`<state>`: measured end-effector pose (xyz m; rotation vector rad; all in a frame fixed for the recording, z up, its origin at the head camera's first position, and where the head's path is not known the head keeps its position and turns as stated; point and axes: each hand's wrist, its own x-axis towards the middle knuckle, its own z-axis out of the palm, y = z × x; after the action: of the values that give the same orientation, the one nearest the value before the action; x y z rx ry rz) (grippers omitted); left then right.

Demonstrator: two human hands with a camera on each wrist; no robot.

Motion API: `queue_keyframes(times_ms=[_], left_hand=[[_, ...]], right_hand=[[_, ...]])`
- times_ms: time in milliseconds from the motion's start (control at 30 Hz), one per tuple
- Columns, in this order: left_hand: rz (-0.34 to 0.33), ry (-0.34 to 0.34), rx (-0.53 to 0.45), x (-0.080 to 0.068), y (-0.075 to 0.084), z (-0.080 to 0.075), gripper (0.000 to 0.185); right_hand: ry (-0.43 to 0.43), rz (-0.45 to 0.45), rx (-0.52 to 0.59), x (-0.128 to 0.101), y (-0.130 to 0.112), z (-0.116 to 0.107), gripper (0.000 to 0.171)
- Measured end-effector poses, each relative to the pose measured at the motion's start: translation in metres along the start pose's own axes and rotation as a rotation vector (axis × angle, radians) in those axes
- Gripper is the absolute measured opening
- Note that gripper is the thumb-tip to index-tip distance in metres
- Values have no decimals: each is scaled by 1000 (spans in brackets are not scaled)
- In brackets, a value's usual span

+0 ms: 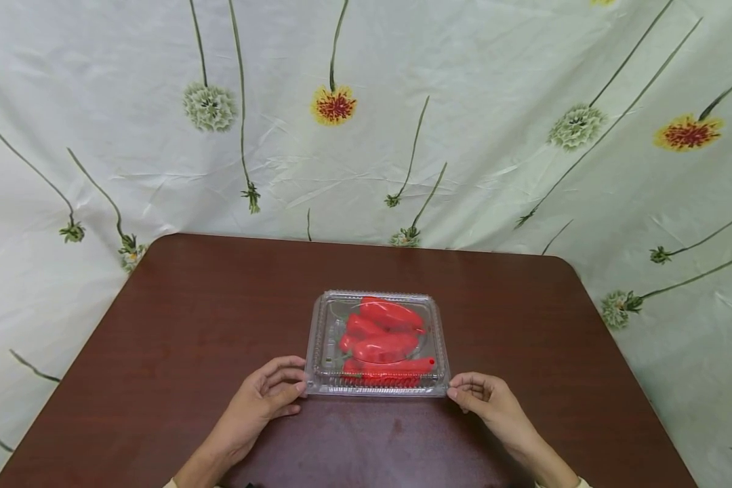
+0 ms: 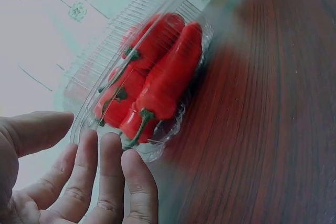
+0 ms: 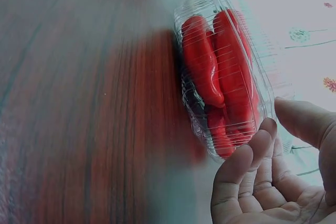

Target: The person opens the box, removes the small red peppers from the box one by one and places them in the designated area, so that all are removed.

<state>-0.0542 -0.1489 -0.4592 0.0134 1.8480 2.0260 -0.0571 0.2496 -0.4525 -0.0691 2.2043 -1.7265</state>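
Observation:
A clear plastic clamshell container (image 1: pixel 335 389) sits on the table with its ribbed lid down. Inside lie several long red peppers (image 1: pixel 385 347), some with green stems that show in the left wrist view. At the container's near left corner, my left hand (image 1: pixel 267 392) holds the rim, thumb on one side and fingertips on the other. My right hand (image 1: pixel 491 401) pinches the near right corner of the rim between thumb and fingers. From the right wrist view, the red peppers (image 3: pixel 233 72) show through the ribbed side wall.
The dark brown wooden table (image 1: pixel 207 298) has rounded far corners and extends around the container on every side. Behind it and along its sides hangs a pale cloth (image 1: pixel 463 88) printed with flowers and stems.

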Motion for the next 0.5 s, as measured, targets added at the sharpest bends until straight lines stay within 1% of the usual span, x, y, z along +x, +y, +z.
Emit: queue_keyframes(times_ms=[200, 400, 500], left_hand=[[-13, 4, -32, 0, -1, 1, 52], [-4, 17, -21, -1, -2, 3, 52], [15, 34, 4, -1, -2, 5, 51]], right_hand=[[1, -8, 7, 0, 1, 1, 32], [8, -9, 10, 0, 1, 1, 31], [14, -9, 13, 0, 1, 2, 31]])
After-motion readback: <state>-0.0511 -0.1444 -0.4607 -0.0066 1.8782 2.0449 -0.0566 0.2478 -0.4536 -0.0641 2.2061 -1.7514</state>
